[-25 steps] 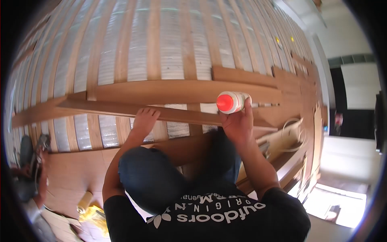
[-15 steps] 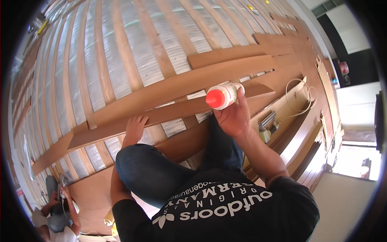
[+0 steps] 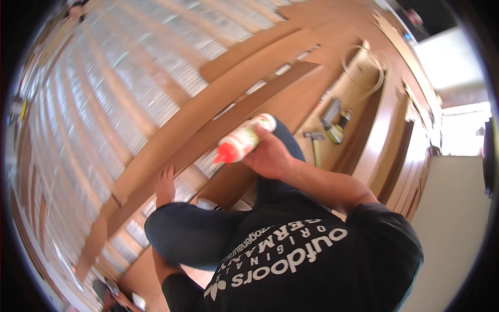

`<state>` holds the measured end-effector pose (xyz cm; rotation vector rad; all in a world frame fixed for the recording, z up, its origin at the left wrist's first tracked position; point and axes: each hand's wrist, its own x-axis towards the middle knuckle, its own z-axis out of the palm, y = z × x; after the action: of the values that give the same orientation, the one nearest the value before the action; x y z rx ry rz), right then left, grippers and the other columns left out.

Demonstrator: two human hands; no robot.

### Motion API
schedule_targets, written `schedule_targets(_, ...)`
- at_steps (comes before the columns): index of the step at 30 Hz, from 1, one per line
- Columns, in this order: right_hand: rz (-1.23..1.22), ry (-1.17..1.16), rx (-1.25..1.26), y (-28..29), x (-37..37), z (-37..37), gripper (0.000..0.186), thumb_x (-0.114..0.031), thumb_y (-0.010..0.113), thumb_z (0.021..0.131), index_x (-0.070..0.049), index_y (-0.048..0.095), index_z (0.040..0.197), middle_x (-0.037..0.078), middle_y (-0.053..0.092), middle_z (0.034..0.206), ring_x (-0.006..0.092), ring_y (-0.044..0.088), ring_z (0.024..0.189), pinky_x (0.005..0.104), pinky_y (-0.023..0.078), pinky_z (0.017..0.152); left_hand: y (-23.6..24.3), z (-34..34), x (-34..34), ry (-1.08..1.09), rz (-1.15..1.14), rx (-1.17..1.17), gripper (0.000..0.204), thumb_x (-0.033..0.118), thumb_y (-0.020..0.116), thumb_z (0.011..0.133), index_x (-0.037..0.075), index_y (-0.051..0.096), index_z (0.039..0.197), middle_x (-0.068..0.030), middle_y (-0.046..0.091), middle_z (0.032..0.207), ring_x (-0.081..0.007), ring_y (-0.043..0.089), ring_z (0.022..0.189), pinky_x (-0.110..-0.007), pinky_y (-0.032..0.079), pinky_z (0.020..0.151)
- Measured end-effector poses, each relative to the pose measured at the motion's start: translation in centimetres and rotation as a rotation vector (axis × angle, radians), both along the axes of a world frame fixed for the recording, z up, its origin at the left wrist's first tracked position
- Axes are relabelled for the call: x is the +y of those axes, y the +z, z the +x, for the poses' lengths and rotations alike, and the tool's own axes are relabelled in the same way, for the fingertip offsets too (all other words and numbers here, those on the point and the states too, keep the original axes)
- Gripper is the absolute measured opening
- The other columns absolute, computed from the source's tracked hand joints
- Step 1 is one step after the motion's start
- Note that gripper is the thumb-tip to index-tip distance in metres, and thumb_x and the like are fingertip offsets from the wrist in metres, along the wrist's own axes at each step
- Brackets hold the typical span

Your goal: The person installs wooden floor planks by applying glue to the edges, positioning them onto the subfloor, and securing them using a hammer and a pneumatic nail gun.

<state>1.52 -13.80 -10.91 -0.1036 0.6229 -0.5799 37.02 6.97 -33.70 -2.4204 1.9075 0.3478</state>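
Observation:
My right hand (image 3: 271, 156) is wrapped round a white glue bottle (image 3: 244, 139) with a red nozzle. The bottle is tilted, its nozzle pointing down and left above the gap beside a long brown floorboard (image 3: 260, 99). On that board's near edge, further left, lie the fingers of my left hand (image 3: 165, 183); its thumb is hidden. Just beyond, another brown board (image 3: 182, 125) lies across the wooden battens. No glue can be seen leaving the nozzle. My bent knee (image 3: 182, 223) is close to my left wrist.
Pale battens (image 3: 104, 109) run over silvery sheeting at the far left. To my right a hammer (image 3: 315, 138), a metal power tool (image 3: 332, 114) and a coiled pale hose (image 3: 382, 78) lie on a board. More floorboards (image 3: 374, 140) lie beyond. Another person's arm (image 3: 125, 300) shows at lower left.
My right hand has brought the bottle left and down, tipping its nozzle towards the floorboard. My left hand stays at the board's edge. The whole view has turned, bringing the hammer into sight.

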Motion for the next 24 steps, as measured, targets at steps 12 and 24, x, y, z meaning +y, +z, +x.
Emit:
schedule_targets(12,-0.128,-0.023,0.083,1.1,-1.2,0.6,0.054,-0.051,0.058,0.103,-0.008,0.056,0.135,0.012,0.067,0.133,0.0298,0.064,0.124,0.0455,0.054,0.106,1.3,7.8,-5.7,-0.009,-0.204,-0.204,0.051,0.008,0.057,0.094,0.017,0.054,0.144,-0.0026,0.058,0.148,-0.0268,0.055,0.133,-0.047,0.043,0.111)
schedule_targets(24,-0.053,-0.035,0.145,0.9,-1.8,1.8,0.057,-0.051,0.056,0.104,-0.005,0.054,0.137,0.013,0.066,0.133,0.0281,0.064,0.123,0.0419,0.055,0.104,-2.9,6.1,-4.7,-0.073,0.019,-0.277,0.064,0.018,0.061,0.096,0.023,0.041,0.157,-0.0016,0.037,0.163,-0.0258,0.038,0.147,-0.052,0.035,0.118)
